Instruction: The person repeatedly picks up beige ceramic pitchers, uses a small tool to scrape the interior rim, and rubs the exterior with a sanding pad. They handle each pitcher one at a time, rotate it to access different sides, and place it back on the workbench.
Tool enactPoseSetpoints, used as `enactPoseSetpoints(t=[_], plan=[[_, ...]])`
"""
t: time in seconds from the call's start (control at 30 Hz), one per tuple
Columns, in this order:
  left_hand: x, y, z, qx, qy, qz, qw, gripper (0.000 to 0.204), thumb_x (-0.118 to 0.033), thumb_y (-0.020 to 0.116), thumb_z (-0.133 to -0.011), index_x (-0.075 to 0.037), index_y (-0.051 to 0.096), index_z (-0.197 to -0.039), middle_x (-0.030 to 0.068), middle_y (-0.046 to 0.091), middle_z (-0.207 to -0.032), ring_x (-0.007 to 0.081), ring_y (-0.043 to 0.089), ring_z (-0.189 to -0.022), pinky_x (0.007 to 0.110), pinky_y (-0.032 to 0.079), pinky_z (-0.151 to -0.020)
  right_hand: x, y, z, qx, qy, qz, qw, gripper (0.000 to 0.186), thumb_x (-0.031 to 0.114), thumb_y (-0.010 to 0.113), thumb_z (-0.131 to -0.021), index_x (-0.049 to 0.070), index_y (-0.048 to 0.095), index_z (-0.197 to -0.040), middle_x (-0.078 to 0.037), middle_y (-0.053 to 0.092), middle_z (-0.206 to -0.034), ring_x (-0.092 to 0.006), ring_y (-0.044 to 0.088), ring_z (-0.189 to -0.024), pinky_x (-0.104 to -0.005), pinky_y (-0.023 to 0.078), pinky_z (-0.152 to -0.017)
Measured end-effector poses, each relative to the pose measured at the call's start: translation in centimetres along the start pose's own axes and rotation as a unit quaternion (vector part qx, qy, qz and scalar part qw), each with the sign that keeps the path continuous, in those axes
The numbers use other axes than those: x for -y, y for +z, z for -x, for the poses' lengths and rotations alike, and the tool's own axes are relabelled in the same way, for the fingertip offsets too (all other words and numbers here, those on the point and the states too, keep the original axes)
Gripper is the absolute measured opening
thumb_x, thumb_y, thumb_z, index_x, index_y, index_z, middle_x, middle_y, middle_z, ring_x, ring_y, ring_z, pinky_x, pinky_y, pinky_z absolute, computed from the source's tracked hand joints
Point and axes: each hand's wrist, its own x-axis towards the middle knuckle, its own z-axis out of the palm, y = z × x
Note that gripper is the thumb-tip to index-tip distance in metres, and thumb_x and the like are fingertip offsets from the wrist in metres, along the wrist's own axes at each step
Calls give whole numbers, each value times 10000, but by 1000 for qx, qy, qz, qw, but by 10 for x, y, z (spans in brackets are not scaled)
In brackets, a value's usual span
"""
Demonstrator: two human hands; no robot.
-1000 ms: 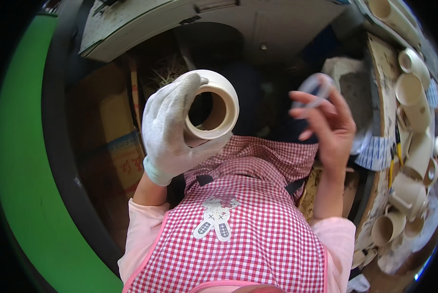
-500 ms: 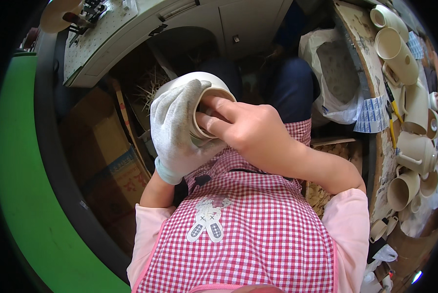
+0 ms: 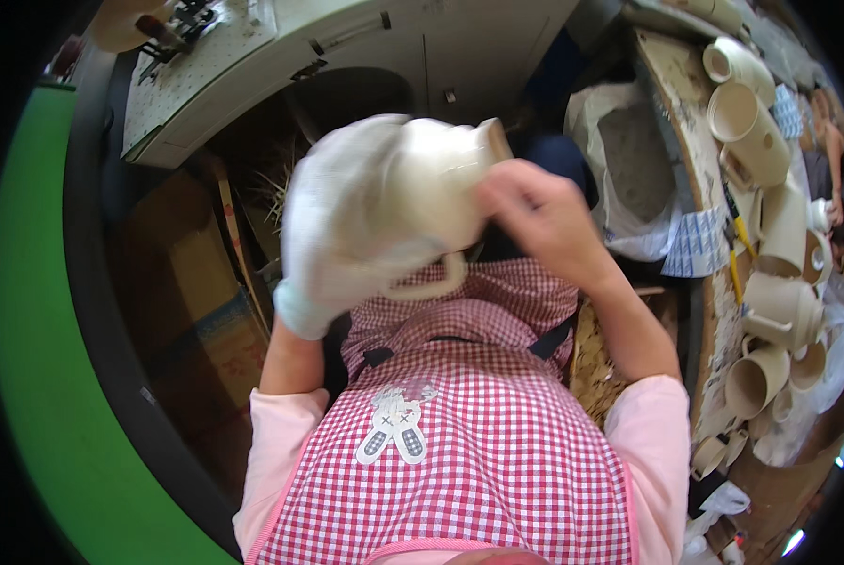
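Note:
A cream ceramic jug (image 3: 441, 174), blurred by motion, lies tilted on its side above my lap, its mouth turned to the right. My left hand (image 3: 342, 212), in a pale grey glove, is closed round its body from the left. Below the body hangs the jug's loop handle (image 3: 431, 282), pointing toward me. My bare right hand (image 3: 544, 217) is at the mouth, fingers bent at or against the rim; motion smears the fingertips, so I cannot tell whether they grip it. The jug's inside is mostly hidden.
On the right, a worn workbench (image 3: 671, 80) carries several cream jugs and mugs (image 3: 756, 377) and yellow-handled tools (image 3: 737, 273). A plastic-lined container (image 3: 634, 160) stands beside it. A white cabinet (image 3: 497, 47) is ahead; a green surface (image 3: 36, 330) lies left. Another person's arm (image 3: 828, 141) shows far right.
The jug has turned so its mouth faces right and its handle shows below. My right hand's fingers have come out of the mouth and moved right to the rim.

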Motion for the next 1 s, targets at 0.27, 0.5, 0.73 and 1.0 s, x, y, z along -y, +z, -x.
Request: enactPoseSetpoints(t=[0.27, 0.5, 0.73, 1.0], plan=[[10, 25, 43, 56, -372, 516, 770, 501, -429, 494, -1100, 2, 609, -1329, 120, 700, -1221, 227, 676, -1117, 354, 544, -997, -32, -90, 7, -171, 20, -105, 979, 329, 280, 604, -1089, -20, 736, -1107, 44, 629, -866, -55, 510, -793, -235, 436, -718], [30, 53, 48, 13, -321, 721, 613, 661, -207, 756, -958, 4, 459, -1509, 118, 627, -1398, 223, 635, -1268, 393, 530, -1072, 30, -87, -53, -131, -100, 201, 966, 264, 221, 663, -1033, -7, 735, -1145, -85, 738, -1057, -133, 685, -978, -279, 521, -852], [118, 88, 57, 173, -327, 741, 560, 608, -151, 782, -918, 5, 541, -1454, 120, 653, -1369, 239, 632, -1255, 406, 505, -1082, 111, 6, -274, 49, -228, 184, 955, 482, 445, 662, -1009, -9, 738, -1151, -161, 754, -943, -222, 727, -849, -349, 553, -762], [141, 94, 76, 192, -331, 734, 561, 612, -179, 803, -900, -8, 564, -1438, 84, 677, -1321, 197, 632, -1212, 373, 484, -1065, 185, 140, -459, -5, -267, 413, 871, 520, 522, 603, -969, 85, 743, -1213, -152, 779, -1054, -303, 762, -974, -406, 602, -831]])
